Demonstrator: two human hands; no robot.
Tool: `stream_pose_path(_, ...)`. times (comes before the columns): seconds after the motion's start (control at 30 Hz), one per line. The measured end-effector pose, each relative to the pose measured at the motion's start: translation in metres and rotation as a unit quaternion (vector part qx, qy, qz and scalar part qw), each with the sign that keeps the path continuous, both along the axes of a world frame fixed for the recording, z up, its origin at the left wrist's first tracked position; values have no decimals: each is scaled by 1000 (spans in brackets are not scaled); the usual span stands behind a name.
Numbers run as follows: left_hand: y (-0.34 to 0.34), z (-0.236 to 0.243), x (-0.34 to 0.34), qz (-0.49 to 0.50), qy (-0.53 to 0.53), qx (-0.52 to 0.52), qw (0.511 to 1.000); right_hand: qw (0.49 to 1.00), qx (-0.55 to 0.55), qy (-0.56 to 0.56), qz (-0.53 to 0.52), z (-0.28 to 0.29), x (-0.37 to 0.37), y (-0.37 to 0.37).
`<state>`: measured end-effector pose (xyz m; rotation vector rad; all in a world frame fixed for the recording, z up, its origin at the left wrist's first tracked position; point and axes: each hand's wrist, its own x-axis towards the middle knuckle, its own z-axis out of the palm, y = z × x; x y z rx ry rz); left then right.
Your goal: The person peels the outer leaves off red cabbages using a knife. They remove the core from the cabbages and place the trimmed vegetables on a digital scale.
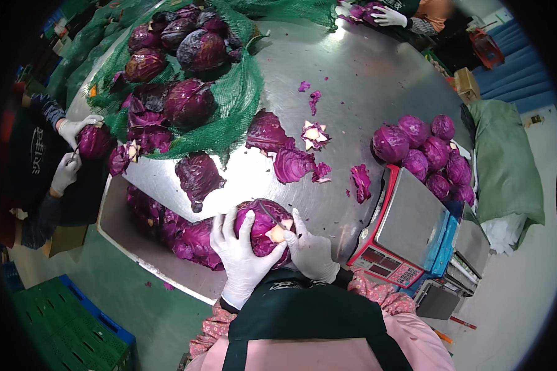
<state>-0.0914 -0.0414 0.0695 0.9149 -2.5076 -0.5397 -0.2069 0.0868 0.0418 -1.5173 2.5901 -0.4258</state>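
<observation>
Green net sack far left holds dark untrimmed cabbages, near-left tray holds purple leaf scraps, both gloved hands, left hand and right hand, grip a red cabbage at the near table edge, any blade hidden.

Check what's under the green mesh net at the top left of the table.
On the green mesh net sit about eight dark red cabbages, untrimmed. Its edges lie on the steel table. Whether anything lies beneath it cannot be seen; the heads and bunched netting cover that.
</observation>
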Motion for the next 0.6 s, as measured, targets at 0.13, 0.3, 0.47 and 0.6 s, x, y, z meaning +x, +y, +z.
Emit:
stream_pose_path(0.13,7,-24,-4,-33,96,93,990,1000,-18,17,3,-4,-11,-3)
stream_pose_path(0.3,2,-23,-1,-61,140,94,984,988,55,142,9,-46,-55,9)
stream_pose_path(0.47,-27,-45,33,-184,181,143,956,879,-35,-433,-195,-14,-69,-28)
stream_pose_path(0.6,-59,-55,49,-249,198,219,922,956,-78,-215,-185,-67,-91,-56)
